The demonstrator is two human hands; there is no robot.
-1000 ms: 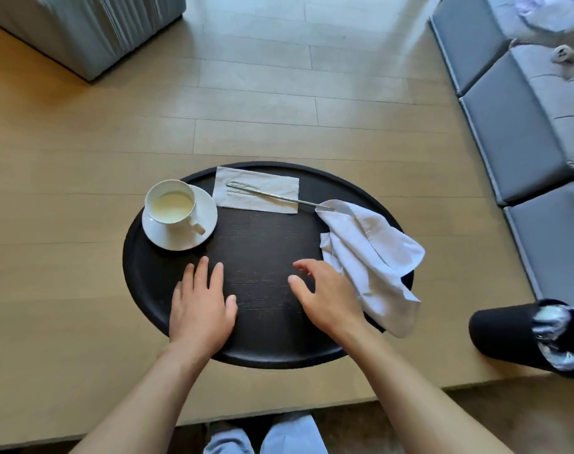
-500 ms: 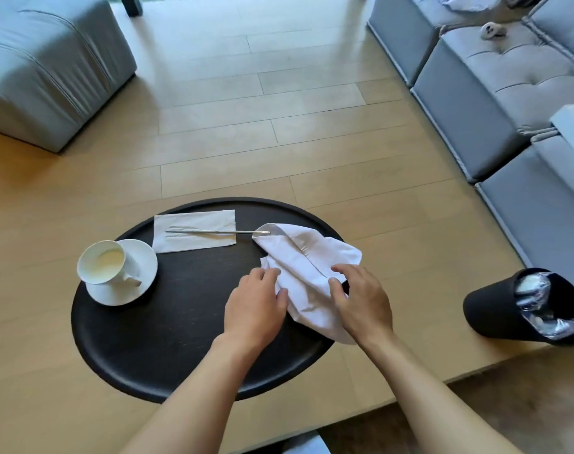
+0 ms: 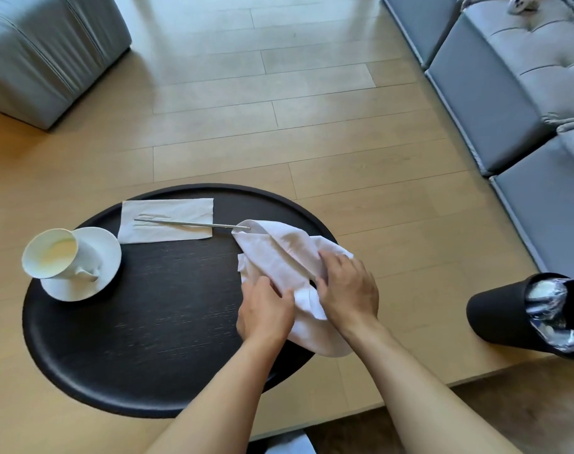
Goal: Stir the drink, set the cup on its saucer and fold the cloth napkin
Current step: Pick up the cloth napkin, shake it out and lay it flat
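Observation:
A white cup [image 3: 54, 253] with a pale drink stands on its white saucer [image 3: 107, 257] at the left of the round black tray [image 3: 131, 339]. A thin metal stirrer [image 3: 187, 223] lies across a paper napkin [image 3: 167, 213] at the tray's far side. The crumpled white cloth napkin [image 3: 279, 253] lies at the tray's right edge and hangs over it. My left hand [image 3: 266, 312] grips its near left part. My right hand [image 3: 347, 288] presses and holds its right side.
A black bin [image 3: 501, 309] with a silvery liner lies at the right on the wooden floor. Grey sofa cushions [image 3: 495, 86] run along the right. A grey ottoman [image 3: 43, 47] sits at the far left.
Both hands moved from the bare tray onto the cloth napkin and took hold of it. The view shifted right, so the cup sits further left in the frame.

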